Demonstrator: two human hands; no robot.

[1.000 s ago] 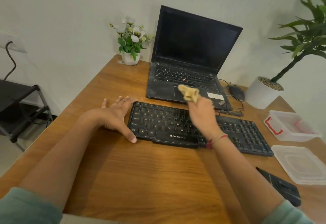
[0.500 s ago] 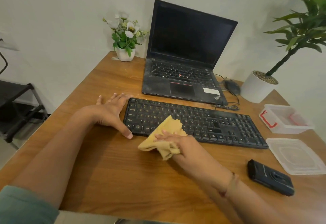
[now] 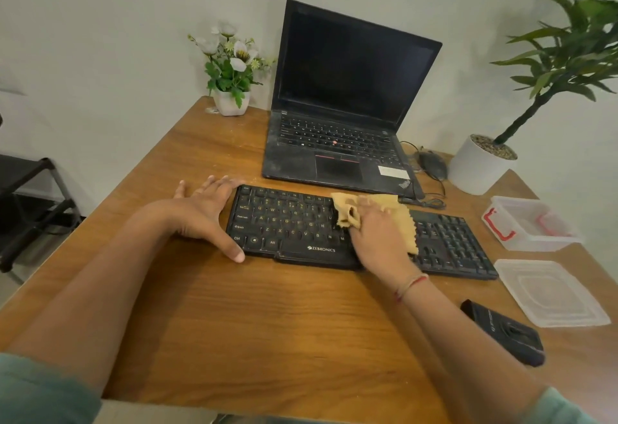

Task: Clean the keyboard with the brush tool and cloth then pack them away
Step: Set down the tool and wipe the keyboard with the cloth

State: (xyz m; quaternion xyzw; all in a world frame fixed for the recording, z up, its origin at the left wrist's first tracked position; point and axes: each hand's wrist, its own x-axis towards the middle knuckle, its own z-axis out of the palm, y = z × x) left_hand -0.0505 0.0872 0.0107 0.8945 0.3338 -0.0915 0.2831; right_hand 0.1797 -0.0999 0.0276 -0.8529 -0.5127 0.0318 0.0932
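Head view, right hand (image 3: 378,234) seemingly gripping cloth (image 3: 388,204) on keyboard (image 3: 291,223), left hand (image 3: 200,211) splayed, laptop (image 3: 347,82) behind

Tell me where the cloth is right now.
In the head view, the cloth lies on the middle of the keyboard, under the right hand, just in front of the laptop.

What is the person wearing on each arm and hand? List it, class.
Grey-green sleeves cover only the upper arms: left sleeve, right sleeve. A thin red thread band circles the wrist of the right hand. The left hand wears nothing; no gloves.
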